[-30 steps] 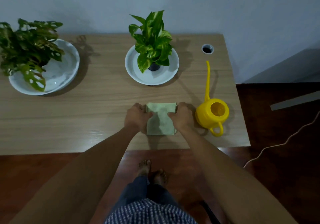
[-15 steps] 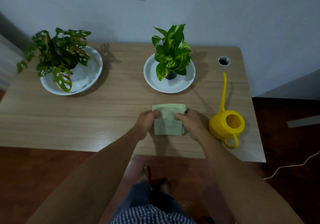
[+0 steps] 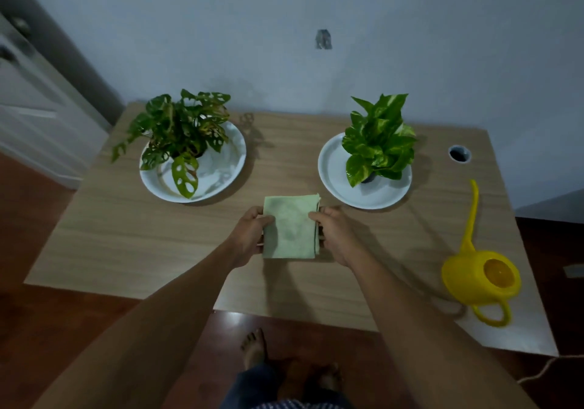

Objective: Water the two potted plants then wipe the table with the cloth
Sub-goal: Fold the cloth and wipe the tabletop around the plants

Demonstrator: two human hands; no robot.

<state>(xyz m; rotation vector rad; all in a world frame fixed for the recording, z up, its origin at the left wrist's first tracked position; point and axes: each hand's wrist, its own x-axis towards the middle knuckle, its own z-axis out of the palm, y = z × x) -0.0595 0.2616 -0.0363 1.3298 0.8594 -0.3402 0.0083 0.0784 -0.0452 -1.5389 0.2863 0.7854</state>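
A folded light green cloth (image 3: 290, 226) lies in the middle of the wooden table (image 3: 126, 238). My left hand (image 3: 249, 238) grips its left edge and my right hand (image 3: 335, 234) grips its right edge. Behind the cloth to the left, a plant with holed leaves (image 3: 181, 127) stands on a white plate (image 3: 227, 168). To the right, a bright green plant (image 3: 377, 138) stands on a second white plate (image 3: 335, 171). A yellow watering can (image 3: 480, 277) with a long spout sits upright at the table's right front.
A round cable hole (image 3: 459, 153) is in the table's back right corner. A white cabinet (image 3: 34, 117) stands to the left. A pale wall runs behind the table. A cord (image 3: 543, 374) lies on the dark floor at the right. My bare feet (image 3: 252, 345) show below the table edge.
The view has shifted so the table now sits further right and lower. Both hands keep hold of the cloth's sides, now between the two plates and farther from the watering can.
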